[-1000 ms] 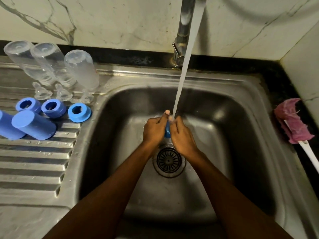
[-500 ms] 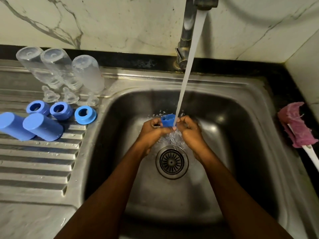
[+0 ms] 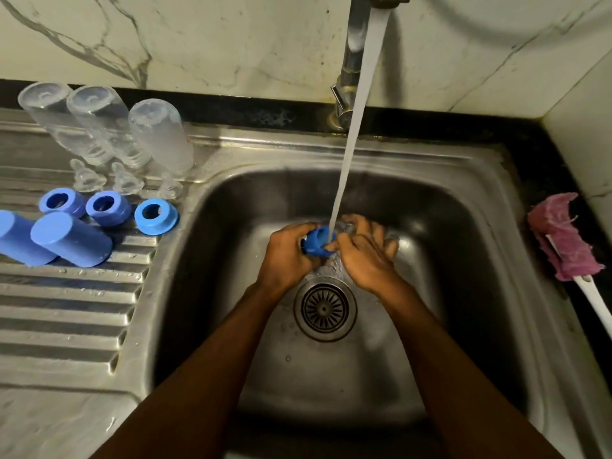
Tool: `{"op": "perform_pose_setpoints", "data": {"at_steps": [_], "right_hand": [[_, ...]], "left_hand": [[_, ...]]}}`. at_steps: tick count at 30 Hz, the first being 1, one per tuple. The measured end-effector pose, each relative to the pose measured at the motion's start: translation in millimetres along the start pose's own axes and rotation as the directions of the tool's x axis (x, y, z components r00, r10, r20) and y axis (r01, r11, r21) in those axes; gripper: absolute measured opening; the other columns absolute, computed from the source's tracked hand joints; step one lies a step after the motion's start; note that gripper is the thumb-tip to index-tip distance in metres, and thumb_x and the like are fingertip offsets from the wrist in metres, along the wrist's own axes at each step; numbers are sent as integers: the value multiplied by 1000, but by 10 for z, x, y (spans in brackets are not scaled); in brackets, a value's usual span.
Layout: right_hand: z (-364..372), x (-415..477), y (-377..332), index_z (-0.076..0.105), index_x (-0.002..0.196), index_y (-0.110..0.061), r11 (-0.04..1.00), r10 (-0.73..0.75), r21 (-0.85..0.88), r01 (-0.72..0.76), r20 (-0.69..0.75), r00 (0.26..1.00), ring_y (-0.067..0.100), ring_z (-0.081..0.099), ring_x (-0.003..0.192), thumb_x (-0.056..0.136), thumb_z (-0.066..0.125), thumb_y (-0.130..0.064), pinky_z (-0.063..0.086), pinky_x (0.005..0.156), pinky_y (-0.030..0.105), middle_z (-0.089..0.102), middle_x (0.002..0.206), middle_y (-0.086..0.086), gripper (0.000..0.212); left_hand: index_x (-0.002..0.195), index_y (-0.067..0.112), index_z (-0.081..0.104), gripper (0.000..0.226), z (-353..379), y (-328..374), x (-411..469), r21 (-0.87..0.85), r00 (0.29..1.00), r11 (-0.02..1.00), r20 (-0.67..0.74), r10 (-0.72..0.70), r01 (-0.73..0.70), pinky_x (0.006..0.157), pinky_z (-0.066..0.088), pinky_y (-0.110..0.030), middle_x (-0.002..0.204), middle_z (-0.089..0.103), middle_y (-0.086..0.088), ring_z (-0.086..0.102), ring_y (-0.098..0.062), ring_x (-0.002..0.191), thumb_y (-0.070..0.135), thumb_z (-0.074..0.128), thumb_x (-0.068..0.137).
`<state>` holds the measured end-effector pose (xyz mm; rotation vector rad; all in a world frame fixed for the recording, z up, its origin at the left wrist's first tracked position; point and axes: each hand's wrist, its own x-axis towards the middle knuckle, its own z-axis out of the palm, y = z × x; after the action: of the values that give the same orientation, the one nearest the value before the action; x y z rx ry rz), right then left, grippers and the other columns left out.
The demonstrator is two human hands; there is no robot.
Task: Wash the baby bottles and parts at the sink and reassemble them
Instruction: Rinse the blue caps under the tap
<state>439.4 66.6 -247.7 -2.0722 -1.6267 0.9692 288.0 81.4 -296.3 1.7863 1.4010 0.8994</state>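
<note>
Clamping a round blue plastic collar with left grip and right grip. Twelve o'clock of slotted steel drain.

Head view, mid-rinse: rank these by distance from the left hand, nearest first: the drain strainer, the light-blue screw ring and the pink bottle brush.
1. Drain strainer, just below the left hand in the sink.
2. Light-blue screw ring, to the left on the drainboard.
3. Pink bottle brush, far right on the counter.

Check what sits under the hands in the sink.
The round drain strainer and wet sink floor show just below the left hand and right hand. The floor straight beneath them and the blue part is covered.
</note>
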Motion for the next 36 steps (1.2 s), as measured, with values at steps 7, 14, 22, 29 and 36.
{"op": "perform_pose_setpoints", "data": {"at_steps": [7, 14, 22, 29, 36], "right_hand": [[91, -13, -44, 33, 140, -36, 988, 68, 133, -74, 50, 996, 22, 25, 132, 96, 44, -35, 20, 106, 36, 29, 146, 5, 46], [212, -34, -51, 29, 144, -35, 977, 88, 188, -97, 55, 995, 25, 20, 141, 97, 44, -34, 15, 114, 38, 25, 150, 5, 49], [167, 47, 116, 65, 116, -32, 976, 23, 217, -12, -45, 999, 22, 44, 123, 95, 49, -33, 28, 110, 39, 48, 132, -1, 26], [10, -30, 150, 77, 85, -25, 989, -21, 143, 33, -85, 996, 9, 69, 76, 79, 74, -33, 57, 75, 35, 75, 78, -6, 10], [-568, -11, -264, 62, 73, -27, 978, -78, 160, 133, -308, 948, 11, 62, 70, 83, 73, -37, 52, 68, 31, 66, 72, -9, 18]], "left_hand": [[111, 11, 74, 53, -59, -49, 21, -26, 1000, 1000, -28, -10, 9, 79, 47, -5, 97, 66, 12, 64, 0, 84, 3, 90, 61], [112, 13, 73, 54, -62, -68, 41, 46, 998, 998, 52, 41, -43, 81, 53, -17, 101, 67, 3, 65, -11, 88, 12, 91, 61], [122, 17, 57, 68, -195, 82, 0, 250, 960, 959, 210, -186, 131, 83, 51, -34, 104, 64, -2, 63, -21, 94, 34, 91, 66], [119, 22, 54, 57, -532, 290, 25, 416, 941, 894, 205, -269, 165, 84, 48, -35, 111, 64, -5, 62, -25, 101, 43, 83, 74], [127, 21, 51, 57, -725, 808, 158, 293, 961, 931, 103, -257, 218, 91, 45, -30, 118, 41, 0, 52, -18, 103, 36, 80, 80]]}}
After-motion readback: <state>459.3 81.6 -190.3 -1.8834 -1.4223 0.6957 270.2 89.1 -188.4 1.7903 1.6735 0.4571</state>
